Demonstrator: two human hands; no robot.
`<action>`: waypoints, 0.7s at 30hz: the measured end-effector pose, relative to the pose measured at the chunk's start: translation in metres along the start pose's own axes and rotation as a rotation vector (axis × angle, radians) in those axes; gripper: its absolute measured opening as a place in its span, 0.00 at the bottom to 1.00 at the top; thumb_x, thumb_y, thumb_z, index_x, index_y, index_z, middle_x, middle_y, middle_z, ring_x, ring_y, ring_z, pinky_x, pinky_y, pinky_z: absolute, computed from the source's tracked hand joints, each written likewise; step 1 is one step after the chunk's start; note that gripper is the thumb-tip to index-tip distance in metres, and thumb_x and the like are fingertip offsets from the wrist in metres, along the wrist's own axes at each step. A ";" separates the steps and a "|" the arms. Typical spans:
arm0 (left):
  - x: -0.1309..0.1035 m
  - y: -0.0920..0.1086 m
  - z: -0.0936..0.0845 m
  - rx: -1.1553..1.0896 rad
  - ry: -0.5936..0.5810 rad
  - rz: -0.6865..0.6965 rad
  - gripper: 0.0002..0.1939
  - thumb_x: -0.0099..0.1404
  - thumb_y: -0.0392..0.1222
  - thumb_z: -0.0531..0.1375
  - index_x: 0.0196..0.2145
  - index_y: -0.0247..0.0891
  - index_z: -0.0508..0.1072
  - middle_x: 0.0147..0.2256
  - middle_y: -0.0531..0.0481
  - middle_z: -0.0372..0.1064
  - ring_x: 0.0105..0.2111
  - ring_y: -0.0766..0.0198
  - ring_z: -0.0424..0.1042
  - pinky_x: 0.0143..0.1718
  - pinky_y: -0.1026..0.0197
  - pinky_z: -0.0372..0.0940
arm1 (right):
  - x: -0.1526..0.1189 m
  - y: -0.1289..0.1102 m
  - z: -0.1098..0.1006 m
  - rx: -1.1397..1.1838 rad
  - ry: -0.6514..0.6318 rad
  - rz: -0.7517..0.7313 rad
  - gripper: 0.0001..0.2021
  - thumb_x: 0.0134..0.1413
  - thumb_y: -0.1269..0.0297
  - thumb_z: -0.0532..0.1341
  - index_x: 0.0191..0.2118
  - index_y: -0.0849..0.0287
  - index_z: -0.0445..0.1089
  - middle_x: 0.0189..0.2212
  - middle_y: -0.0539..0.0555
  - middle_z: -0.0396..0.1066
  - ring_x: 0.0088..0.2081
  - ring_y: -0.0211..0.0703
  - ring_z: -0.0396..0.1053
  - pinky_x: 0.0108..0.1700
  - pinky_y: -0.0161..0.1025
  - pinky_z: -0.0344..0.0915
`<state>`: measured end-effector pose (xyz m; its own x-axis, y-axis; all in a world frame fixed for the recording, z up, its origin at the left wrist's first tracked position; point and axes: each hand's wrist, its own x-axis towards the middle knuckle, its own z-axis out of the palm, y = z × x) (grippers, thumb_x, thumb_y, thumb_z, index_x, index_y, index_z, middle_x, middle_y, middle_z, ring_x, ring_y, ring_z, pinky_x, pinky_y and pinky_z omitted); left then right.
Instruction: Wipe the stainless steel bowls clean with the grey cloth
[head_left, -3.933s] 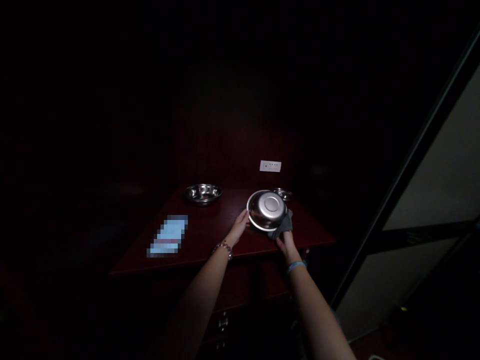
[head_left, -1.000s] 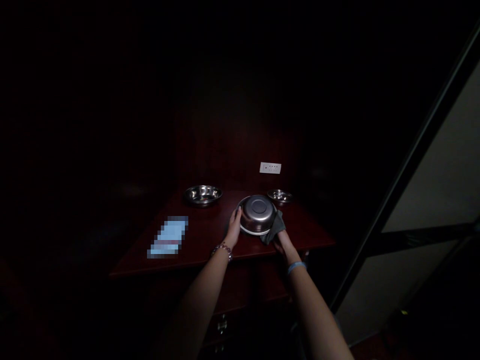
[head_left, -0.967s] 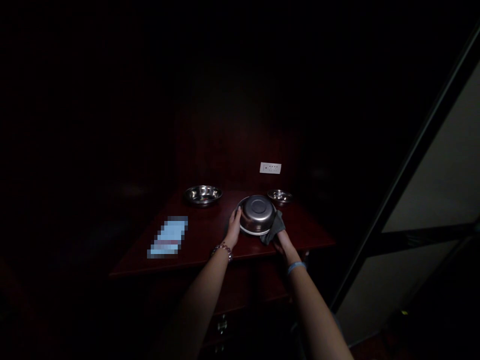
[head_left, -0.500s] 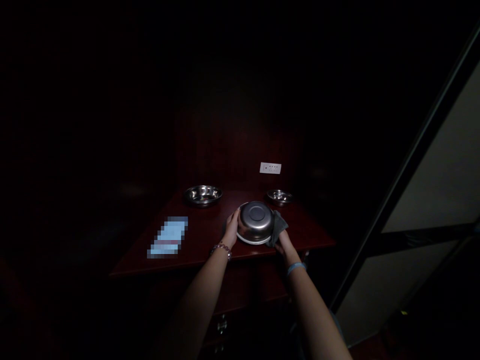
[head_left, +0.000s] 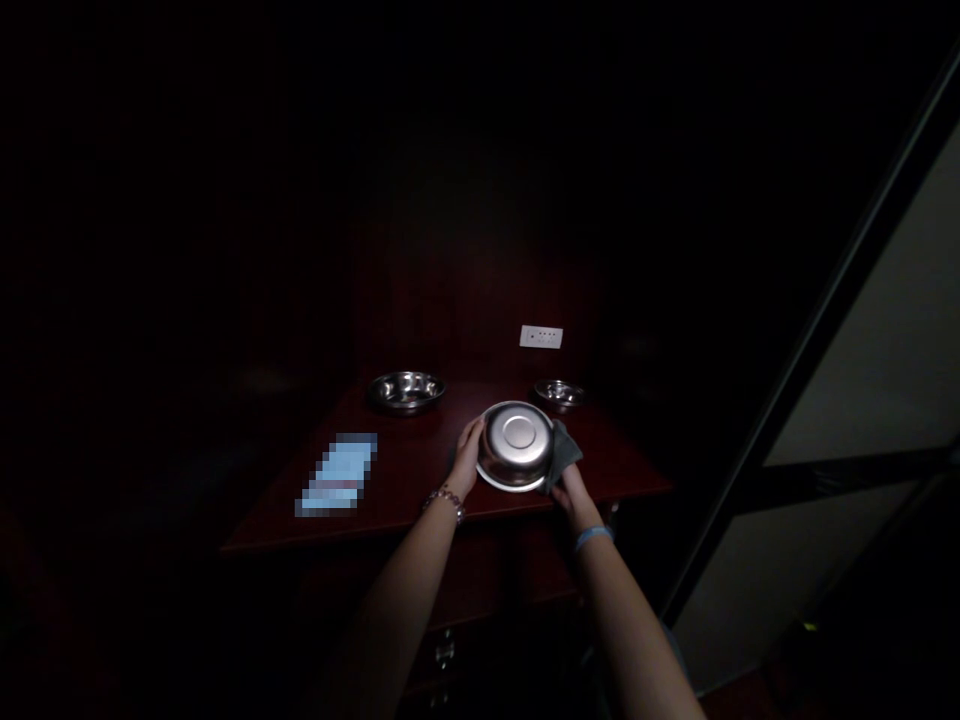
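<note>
a stainless-steel bowl (head_left: 517, 445) is held bottom up over the near part of a dark red wooden desk (head_left: 405, 480), its base ring facing the camera and its pale rim tilted down toward the person; whether the rim touches the desktop, i cannot tell. the left hand (head_left: 466, 458) grasps the bowl at its left edge, fingers along the side wall near the rim. the right hand (head_left: 571, 488) is closed on a dark grey cloth (head_left: 564, 455) and presses it against the bowl's right side, so that the cloth lies between that hand and the metal and a corner of it juts out to the right. a beaded bracelet (head_left: 445, 499) circles the left wrist and a light blue wristband (head_left: 595, 537) the right. behind the bowl, toward the back of the desk, a wide shallow steel basin (head_left: 406, 393) stands upright on the left and a smaller steel dish (head_left: 559, 396) upright on the right, both open side up. a flat pale blue item (head_left: 337, 475), blurred into blocks, lies on the left of the desktop. a white wall socket (head_left: 541, 337) is set in the dark red back panel (head_left: 457, 320) above the dish. below the desktop, a metal drawer handle (head_left: 445, 650) glints in the gloom, and a pale framed panel (head_left: 877, 380) slants along the right.
</note>
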<state>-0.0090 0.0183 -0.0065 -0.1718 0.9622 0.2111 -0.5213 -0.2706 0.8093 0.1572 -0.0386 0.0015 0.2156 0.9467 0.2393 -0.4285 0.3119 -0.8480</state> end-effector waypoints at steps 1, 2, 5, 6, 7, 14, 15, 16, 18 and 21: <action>0.000 -0.001 0.000 0.005 0.000 -0.008 0.21 0.55 0.54 0.70 0.42 0.39 0.79 0.51 0.41 0.78 0.58 0.49 0.71 0.65 0.46 0.59 | 0.000 -0.001 0.000 0.003 0.005 -0.005 0.27 0.57 0.40 0.62 0.54 0.53 0.73 0.46 0.52 0.82 0.56 0.49 0.75 0.61 0.49 0.70; 0.000 -0.001 0.000 0.010 -0.005 -0.021 0.21 0.54 0.55 0.70 0.41 0.39 0.79 0.50 0.41 0.78 0.57 0.49 0.72 0.65 0.46 0.59 | 0.000 -0.001 0.000 0.007 0.008 -0.006 0.27 0.57 0.40 0.61 0.55 0.53 0.72 0.46 0.53 0.81 0.56 0.48 0.75 0.61 0.48 0.70; -0.002 0.000 0.000 0.022 -0.035 -0.045 0.22 0.54 0.57 0.70 0.40 0.39 0.79 0.48 0.43 0.79 0.55 0.50 0.73 0.64 0.46 0.59 | -0.001 -0.002 0.000 0.028 0.016 0.002 0.27 0.59 0.41 0.60 0.56 0.53 0.71 0.48 0.52 0.81 0.56 0.46 0.76 0.60 0.46 0.71; -0.003 0.000 0.001 0.027 -0.047 -0.042 0.22 0.54 0.57 0.70 0.40 0.39 0.79 0.47 0.43 0.79 0.55 0.50 0.73 0.64 0.47 0.59 | -0.001 -0.002 0.000 0.038 0.025 -0.001 0.26 0.59 0.42 0.60 0.56 0.52 0.71 0.49 0.52 0.81 0.55 0.45 0.76 0.60 0.46 0.71; -0.004 0.001 0.001 0.032 -0.054 -0.037 0.23 0.54 0.58 0.70 0.40 0.39 0.79 0.47 0.43 0.79 0.55 0.50 0.72 0.64 0.47 0.59 | -0.002 -0.002 0.000 0.047 0.036 -0.010 0.25 0.59 0.43 0.60 0.56 0.52 0.71 0.49 0.51 0.81 0.54 0.45 0.76 0.60 0.45 0.71; -0.005 0.004 0.002 0.064 -0.076 -0.004 0.22 0.55 0.58 0.69 0.40 0.39 0.79 0.48 0.45 0.78 0.55 0.52 0.72 0.63 0.50 0.59 | -0.003 -0.006 0.007 0.069 0.058 -0.056 0.21 0.59 0.46 0.62 0.53 0.50 0.72 0.47 0.50 0.81 0.53 0.46 0.77 0.60 0.45 0.71; -0.005 0.004 0.002 0.066 -0.074 -0.005 0.22 0.55 0.58 0.69 0.40 0.40 0.79 0.47 0.45 0.78 0.55 0.52 0.73 0.63 0.51 0.59 | -0.003 -0.007 0.007 0.071 0.057 -0.047 0.22 0.59 0.46 0.62 0.54 0.50 0.72 0.46 0.50 0.81 0.53 0.47 0.77 0.60 0.45 0.71; -0.005 0.004 0.002 0.068 -0.073 -0.005 0.21 0.56 0.58 0.69 0.40 0.40 0.79 0.47 0.45 0.78 0.54 0.52 0.73 0.63 0.51 0.59 | -0.003 -0.007 0.008 0.071 0.057 -0.039 0.22 0.59 0.45 0.62 0.54 0.51 0.72 0.46 0.50 0.81 0.54 0.47 0.77 0.60 0.46 0.71; -0.005 0.003 0.002 0.069 -0.072 -0.004 0.21 0.56 0.58 0.68 0.40 0.40 0.79 0.47 0.45 0.79 0.54 0.52 0.73 0.63 0.51 0.60 | -0.003 -0.007 0.008 0.064 0.054 -0.031 0.23 0.59 0.44 0.61 0.54 0.51 0.72 0.46 0.50 0.81 0.54 0.46 0.76 0.60 0.46 0.72; -0.004 0.002 0.002 0.071 -0.075 -0.001 0.22 0.56 0.58 0.68 0.41 0.40 0.79 0.47 0.45 0.79 0.54 0.52 0.73 0.63 0.50 0.60 | -0.001 -0.005 0.006 0.043 0.046 -0.041 0.23 0.59 0.44 0.61 0.54 0.51 0.72 0.48 0.49 0.81 0.54 0.46 0.76 0.60 0.46 0.71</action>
<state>-0.0081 0.0141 -0.0045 -0.1070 0.9626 0.2487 -0.4603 -0.2697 0.8458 0.1544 -0.0407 0.0084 0.2737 0.9286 0.2507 -0.4555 0.3547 -0.8165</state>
